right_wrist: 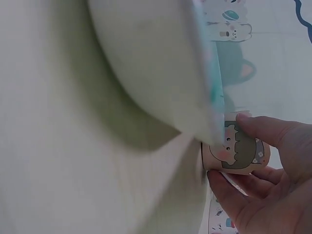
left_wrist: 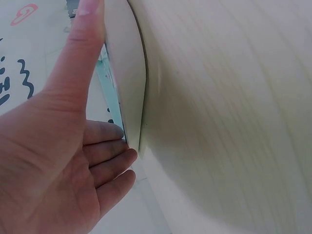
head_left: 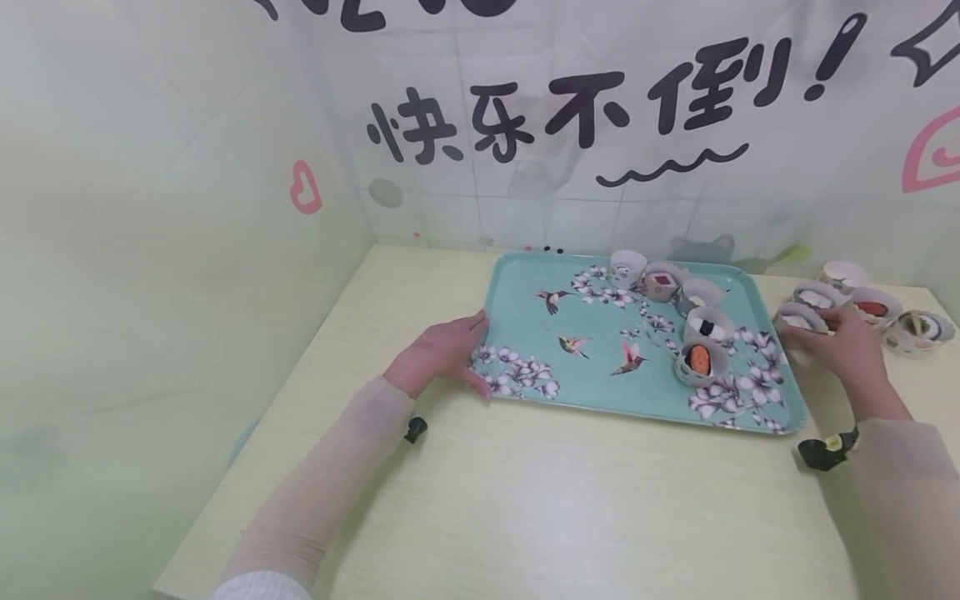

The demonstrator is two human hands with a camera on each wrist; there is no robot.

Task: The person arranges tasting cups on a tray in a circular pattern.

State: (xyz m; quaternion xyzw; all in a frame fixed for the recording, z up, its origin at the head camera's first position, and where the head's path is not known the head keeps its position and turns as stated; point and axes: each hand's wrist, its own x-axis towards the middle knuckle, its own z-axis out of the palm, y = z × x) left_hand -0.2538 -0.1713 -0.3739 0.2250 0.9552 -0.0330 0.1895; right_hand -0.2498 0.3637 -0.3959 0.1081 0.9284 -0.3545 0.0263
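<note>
A turquoise tray (head_left: pixel 517 308) with flowers and hummingbirds lies on the table. My left hand (head_left: pixel 442 354) touches its left edge; in the left wrist view, the fingers lie nearly straight by the pale tray rim (left_wrist: pixel 129 73). To the right of the tray, my right hand (head_left: pixel 851 354) grips a paper baking cup (head_left: pixel 799 318). The right wrist view shows thumb and fingers around this cup (right_wrist: pixel 239 151), which has a cartoon face. Its contents are partly hidden. On the tray, several similar cups form a curved row, including one with an orange sushi-like piece (head_left: pixel 699 360).
Right of the tray stand several more cups, among them one with a red piece (head_left: pixel 872 308) and one at the far right (head_left: pixel 917 333). Behind the pale table (head_left: pixel 540 500) hangs a printed white sheet (head_left: pixel 525 183).
</note>
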